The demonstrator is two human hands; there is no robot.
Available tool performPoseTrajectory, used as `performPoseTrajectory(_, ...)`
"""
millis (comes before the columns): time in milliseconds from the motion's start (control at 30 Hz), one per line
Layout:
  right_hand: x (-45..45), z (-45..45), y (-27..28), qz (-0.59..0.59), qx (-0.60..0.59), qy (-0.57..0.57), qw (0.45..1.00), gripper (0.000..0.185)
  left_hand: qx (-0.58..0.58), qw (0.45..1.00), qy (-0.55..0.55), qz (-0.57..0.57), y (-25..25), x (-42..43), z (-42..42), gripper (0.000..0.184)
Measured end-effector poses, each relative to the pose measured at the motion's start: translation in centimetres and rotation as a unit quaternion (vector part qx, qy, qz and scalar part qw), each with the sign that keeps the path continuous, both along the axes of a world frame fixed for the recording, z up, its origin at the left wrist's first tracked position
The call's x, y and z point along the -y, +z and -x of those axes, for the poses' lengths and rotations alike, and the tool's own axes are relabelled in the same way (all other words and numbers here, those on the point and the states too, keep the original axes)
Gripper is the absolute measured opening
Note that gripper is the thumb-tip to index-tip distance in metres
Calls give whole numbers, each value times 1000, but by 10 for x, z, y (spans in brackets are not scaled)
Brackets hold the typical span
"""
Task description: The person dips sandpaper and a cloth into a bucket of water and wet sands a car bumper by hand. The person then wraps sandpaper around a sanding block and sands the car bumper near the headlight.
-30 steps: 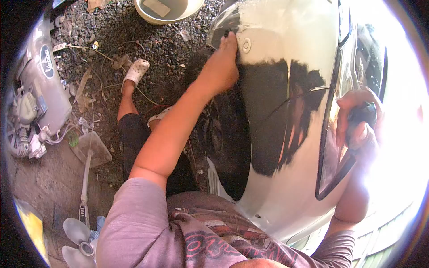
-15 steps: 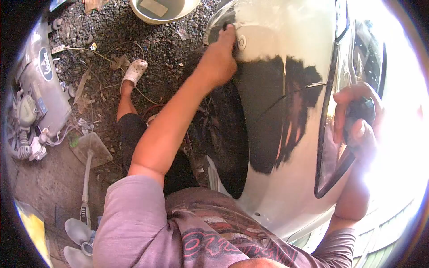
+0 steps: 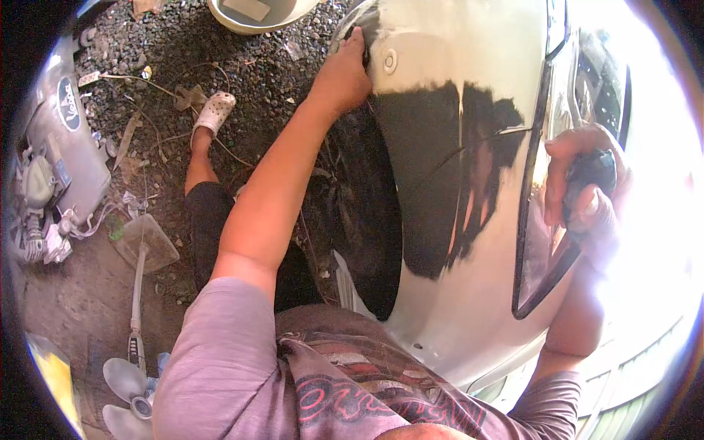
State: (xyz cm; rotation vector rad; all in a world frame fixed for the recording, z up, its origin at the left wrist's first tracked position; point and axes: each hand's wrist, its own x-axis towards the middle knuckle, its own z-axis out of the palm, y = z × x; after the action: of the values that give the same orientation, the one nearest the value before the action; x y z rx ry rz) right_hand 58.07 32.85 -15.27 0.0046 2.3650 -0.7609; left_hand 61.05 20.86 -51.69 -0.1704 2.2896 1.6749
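Note:
My left hand [image 3: 346, 79] is closed, with its fingertips pressed against the edge of a pale car body [image 3: 469, 44]; a dark piece under them is mostly hidden. On the panel below lies a large dark patch [image 3: 429, 176] with streaky edges, crossed by a thin dark line. A small round ring mark [image 3: 390, 61] shows just right of my left hand. Beside the black-trimmed side window [image 3: 539, 264], my right hand [image 3: 590, 176] is wrapped round a dark, bluish-green bunched wad [image 3: 592, 170]; glare washes out part of it.
A tub of water [image 3: 257, 26] with a flat pale piece in it stands on the gravel. Left are a grey panel marked Vespa [image 3: 70, 110], a long-handled dustpan-like tool [image 3: 147, 242] and fan-like blades [image 3: 125, 374]. A foot in a white clog [image 3: 215, 111] is nearby.
My left hand has slid a little up and left along the car's edge. My right hand keeps its hold on the wad. The view has shifted slightly.

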Motion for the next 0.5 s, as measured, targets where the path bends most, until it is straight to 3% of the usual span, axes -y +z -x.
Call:
performPoseTrajectory(33,0,0,0,-2,-3,3,1000,83,54,998,-13,8,-3,2,4,78)
performPoseTrajectory(100,-1,0,-3,13,0,6,1000,82,10,1000,-1,9,3,0,-7,77)
performPoseTrajectory(167,-5,-2,-7,26,10,2,1000,81,-116,993,17,-24,22,-1,-21,77)
performPoseTrajectory(233,-3,-3,-7,24,-9,-1,1000,80,-72,997,10,-26,16,-2,-23,78)
performPoseTrajectory(300,-1,-1,-4,23,-7,-1,1000,80,48,999,7,-5,-5,0,-4,81)
performPoseTrajectory(367,1,1,0,24,2,1,1000,80,60,998,3,-4,-10,4,-1,83)
performPoseTrajectory(467,-5,1,-3,22,38,2,999,81,-123,992,35,-10,18,-2,-17,83)
performPoseTrajectory(500,-8,-1,-5,29,28,3,999,80,-117,993,31,-15,16,-5,-19,83)
